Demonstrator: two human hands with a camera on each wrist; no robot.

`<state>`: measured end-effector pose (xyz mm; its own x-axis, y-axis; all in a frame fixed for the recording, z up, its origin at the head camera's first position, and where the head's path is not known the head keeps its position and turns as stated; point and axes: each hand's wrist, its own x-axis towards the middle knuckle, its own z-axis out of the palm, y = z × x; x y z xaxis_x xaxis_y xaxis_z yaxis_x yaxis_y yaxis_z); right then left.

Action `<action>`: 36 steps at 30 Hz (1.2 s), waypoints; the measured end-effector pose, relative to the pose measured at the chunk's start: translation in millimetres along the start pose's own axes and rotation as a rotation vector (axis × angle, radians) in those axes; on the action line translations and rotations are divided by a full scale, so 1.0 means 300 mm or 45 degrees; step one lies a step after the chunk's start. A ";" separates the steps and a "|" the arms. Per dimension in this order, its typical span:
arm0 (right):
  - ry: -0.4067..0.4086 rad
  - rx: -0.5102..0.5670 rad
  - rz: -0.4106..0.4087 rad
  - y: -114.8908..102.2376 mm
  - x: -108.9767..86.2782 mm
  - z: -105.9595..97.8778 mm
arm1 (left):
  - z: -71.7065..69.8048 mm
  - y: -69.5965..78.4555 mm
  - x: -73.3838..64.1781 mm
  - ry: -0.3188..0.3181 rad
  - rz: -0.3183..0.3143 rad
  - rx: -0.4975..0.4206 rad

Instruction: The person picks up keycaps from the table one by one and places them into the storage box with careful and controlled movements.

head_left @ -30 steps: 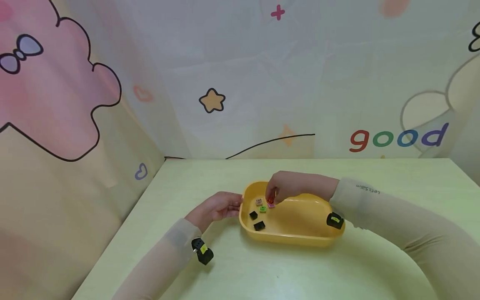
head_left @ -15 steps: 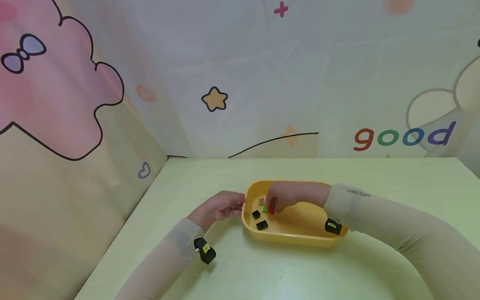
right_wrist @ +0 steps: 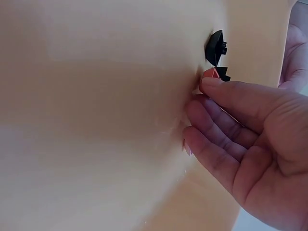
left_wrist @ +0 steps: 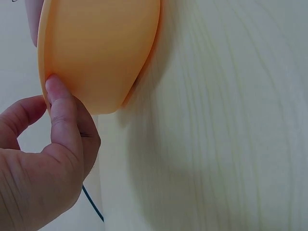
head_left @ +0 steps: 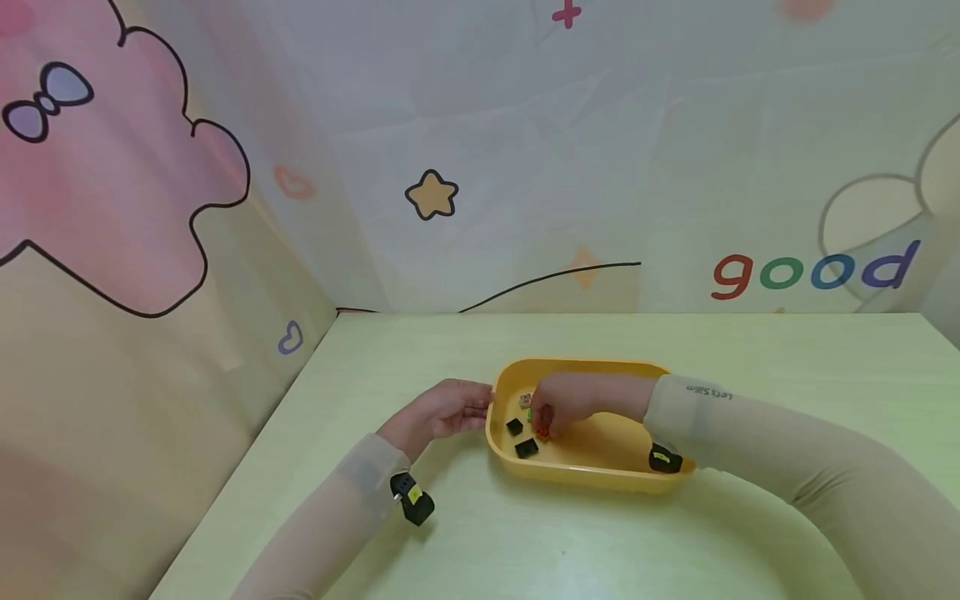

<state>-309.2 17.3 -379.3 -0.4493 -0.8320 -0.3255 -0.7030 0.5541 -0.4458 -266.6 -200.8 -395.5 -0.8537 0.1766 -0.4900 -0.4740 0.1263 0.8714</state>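
Note:
A shallow yellow plastic tray (head_left: 592, 477) rests on the table. My left hand (head_left: 447, 408) holds its left end; in the left wrist view the thumb (left_wrist: 61, 108) presses the outer wall and a finger curls at the rim. Inside the tray, my right hand (head_left: 567, 398) pinches a small red block (right_wrist: 211, 73) down near the floor. Two black blocks (head_left: 527, 448) lie just left of it. A beige block (head_left: 526, 400) sits farther back, and a green block (head_left: 529, 414) shows partly beside the right fingers. A pink piece (right_wrist: 188, 150) peeks out under the right fingertips.
The tray's walls rise around the right hand, and its right half shows bare floor behind the forearm. A pale green table (head_left: 562, 550) extends on all sides. A printed cloth (head_left: 495, 125) hangs behind and at the left.
The right hand has brought the red block toward the front of the tray, from beside the pink piece to near the black blocks. The left hand keeps its hold on the tray's end.

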 end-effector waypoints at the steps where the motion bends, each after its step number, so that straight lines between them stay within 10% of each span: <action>1: 0.001 -0.004 -0.003 -0.002 -0.001 0.000 | 0.000 0.000 0.000 -0.001 0.004 0.000; 18: 0.031 -0.069 -0.042 -0.011 -0.037 -0.046 | 0.002 0.004 0.000 0.020 -0.019 -0.002; 36: 0.386 -0.127 0.116 -0.050 -0.429 -0.280 | 0.003 0.004 0.005 0.013 -0.018 0.007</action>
<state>-287.2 113.6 -260.6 -0.6456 -0.7583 -0.0908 -0.6962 0.6333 -0.3380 -268.2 -199.6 -395.2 -0.8490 0.1648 -0.5021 -0.4851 0.1338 0.8642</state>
